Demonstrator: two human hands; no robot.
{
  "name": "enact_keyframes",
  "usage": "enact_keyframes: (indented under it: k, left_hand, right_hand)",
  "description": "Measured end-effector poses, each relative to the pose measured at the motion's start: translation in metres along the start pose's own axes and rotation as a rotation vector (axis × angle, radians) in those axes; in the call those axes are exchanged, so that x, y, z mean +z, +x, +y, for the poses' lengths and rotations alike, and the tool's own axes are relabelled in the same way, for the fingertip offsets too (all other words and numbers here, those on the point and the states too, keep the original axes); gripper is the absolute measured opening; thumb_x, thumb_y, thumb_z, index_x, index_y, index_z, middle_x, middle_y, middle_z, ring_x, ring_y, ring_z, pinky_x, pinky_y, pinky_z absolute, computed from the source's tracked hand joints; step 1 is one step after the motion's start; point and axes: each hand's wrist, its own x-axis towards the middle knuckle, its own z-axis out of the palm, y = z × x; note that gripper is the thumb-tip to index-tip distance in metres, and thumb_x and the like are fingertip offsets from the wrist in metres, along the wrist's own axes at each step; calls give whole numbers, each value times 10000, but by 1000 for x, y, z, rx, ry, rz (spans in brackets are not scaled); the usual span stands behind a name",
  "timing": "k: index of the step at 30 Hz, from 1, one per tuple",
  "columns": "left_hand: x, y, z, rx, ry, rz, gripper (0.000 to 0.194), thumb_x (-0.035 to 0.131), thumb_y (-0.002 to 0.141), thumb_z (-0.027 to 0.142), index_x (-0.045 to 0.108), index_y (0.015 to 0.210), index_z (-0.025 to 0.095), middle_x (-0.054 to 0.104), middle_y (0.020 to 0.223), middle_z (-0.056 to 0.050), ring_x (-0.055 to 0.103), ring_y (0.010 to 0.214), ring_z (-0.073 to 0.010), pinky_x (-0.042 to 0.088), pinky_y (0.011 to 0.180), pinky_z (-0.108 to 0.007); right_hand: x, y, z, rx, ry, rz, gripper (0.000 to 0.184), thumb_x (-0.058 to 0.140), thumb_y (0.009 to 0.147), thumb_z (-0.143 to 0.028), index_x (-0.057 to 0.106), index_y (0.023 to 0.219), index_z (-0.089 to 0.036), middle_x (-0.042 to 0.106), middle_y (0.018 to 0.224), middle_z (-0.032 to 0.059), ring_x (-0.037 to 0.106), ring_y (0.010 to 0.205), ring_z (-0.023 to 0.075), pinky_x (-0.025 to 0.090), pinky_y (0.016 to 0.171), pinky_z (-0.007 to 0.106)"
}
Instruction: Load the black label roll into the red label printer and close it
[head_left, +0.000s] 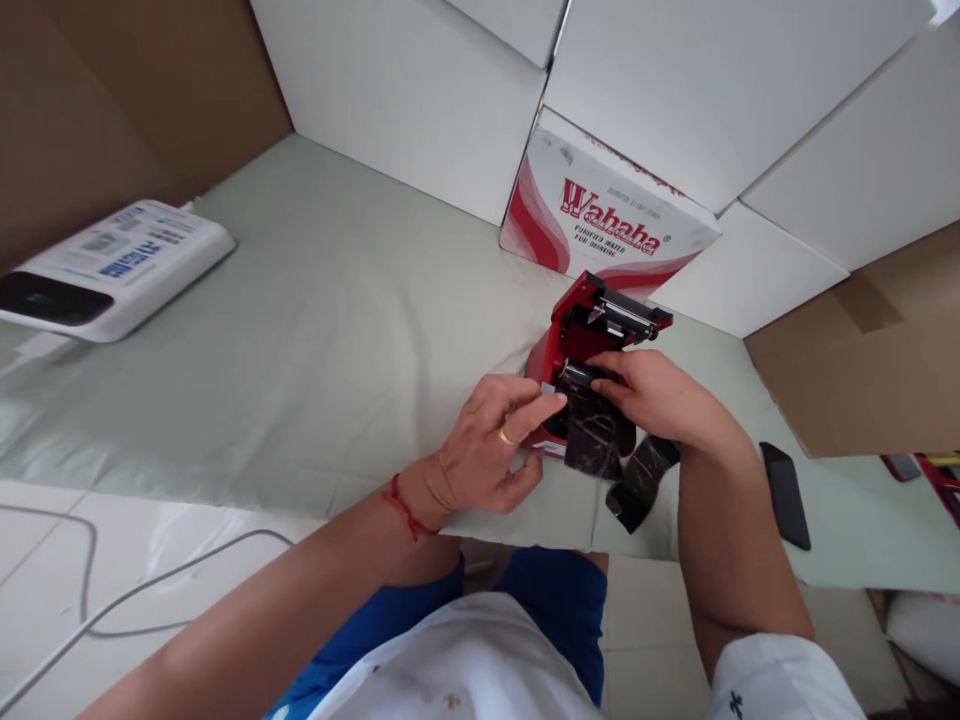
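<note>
Near the front edge of the tabletop (315, 330), glossy black film (592, 440) trails from an open red case (541, 358); it looks light, limp and slippery, best held by the ends of its black roll (576, 374). The left hand (491, 440), partly open, lies against the case's left side, its grip unclear; the right hand (652, 390) pinches the roll inside. Behind stands a Wahaha carton (611, 225)

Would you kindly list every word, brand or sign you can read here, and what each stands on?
"Wahaha ®": box.
"PURIFIED WATER FOR DRINKING": same box, below the brand.
Box's smaller line above the brand and red top print: unreadable.
White device: blue and grey print, too blurred to read.
Red device: pale label, too small to read.
</note>
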Motion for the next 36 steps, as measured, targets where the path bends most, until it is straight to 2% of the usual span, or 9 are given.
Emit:
enact_keyframes:
  k: [6, 9, 12, 15, 18, 22, 27, 32, 36]
  left_hand:
    - [2, -3, 0, 86, 67, -91, 418, 627, 962, 245, 642, 1379, 236, 667, 1181, -103, 602, 1110, -264, 476, 954, -455]
    - [1, -2, 0, 101, 83, -107, 323, 628, 987, 207, 684, 1304, 233, 683, 1172, -92, 590, 1106, -241, 464, 966, -434]
    - [-1, -1, 2, 94, 84, -91, 281, 625, 1017, 188, 690, 1284, 249, 682, 1129, -68, 583, 1079, -217, 473, 956, -400]
    - [-1, 0, 3, 103, 65, -65, 271, 636, 1024, 187, 692, 1280, 254, 672, 1099, -55, 578, 1054, -207, 482, 952, -384]
    - [-1, 0, 3, 102, 58, -27, 287, 645, 1005, 155, 710, 1263, 263, 659, 1085, -51, 572, 1072, -210, 483, 950, -379]
    - [-1, -1, 1, 77, 83, -9, 330, 626, 989, 122, 727, 1260, 281, 652, 1080, -48, 568, 1101, -206, 486, 971, -381]
    - [-5, -1, 1, 50, 80, 2, 435, 667, 973, 166, 702, 1386, 300, 646, 1111, -59, 578, 1072, -218, 495, 1004, -419]
    - [-8, 0, -1, -205, 31, 16, 464, 513, 1103, 345, 609, 1550, 269, 595, 1174, -99, 572, 1098, -247, 534, 989, -444]
    - [-5, 2, -8, -359, 19, -56, 564, 298, 1162, 486, 698, 1482, 252, 571, 1193, -113, 558, 1143, -254, 530, 1007, -467]
  right_hand:
    - [-5, 22, -8, 25, -224, -219, 261, 645, 964, -201, 845, 1126, -245, 850, 1010, 58, 696, 778, 200, 437, 679, 308]
    - [-7, 19, -12, 35, -254, -244, 259, 623, 992, -238, 853, 1110, -246, 851, 1010, 63, 700, 772, 206, 447, 684, 321]
    - [-14, -3, -19, -42, -79, -64, 263, 601, 1036, -302, 854, 1100, -263, 857, 1047, 45, 751, 849, 210, 524, 759, 322]
    - [-24, -22, -22, -38, 101, 395, 272, 607, 1069, -407, 849, 1084, -284, 858, 1028, 20, 780, 890, 221, 582, 814, 342]
    - [-22, -16, -9, 8, 0, 779, 337, 564, 1096, -459, 825, 1178, -262, 852, 1151, 74, 776, 1058, 279, 589, 982, 446]
    - [-1, -2, 12, -93, -90, 750, 425, 503, 1119, -440, 750, 1357, -188, 790, 1367, 156, 716, 1276, 328, 529, 1139, 541]
    - [35, -34, -2, -114, 20, 751, 331, 515, 1128, -363, 805, 1217, -228, 835, 1199, 108, 756, 1124, 265, 592, 1030, 465]
    - [67, -58, -13, -122, 107, 728, 321, 548, 1106, -323, 816, 1263, -243, 825, 1222, 120, 744, 1131, 275, 608, 1010, 507]
    - [74, -56, -11, -104, 148, 743, 334, 531, 1113, -319, 824, 1256, -248, 835, 1223, 108, 758, 1117, 260, 609, 1021, 504]
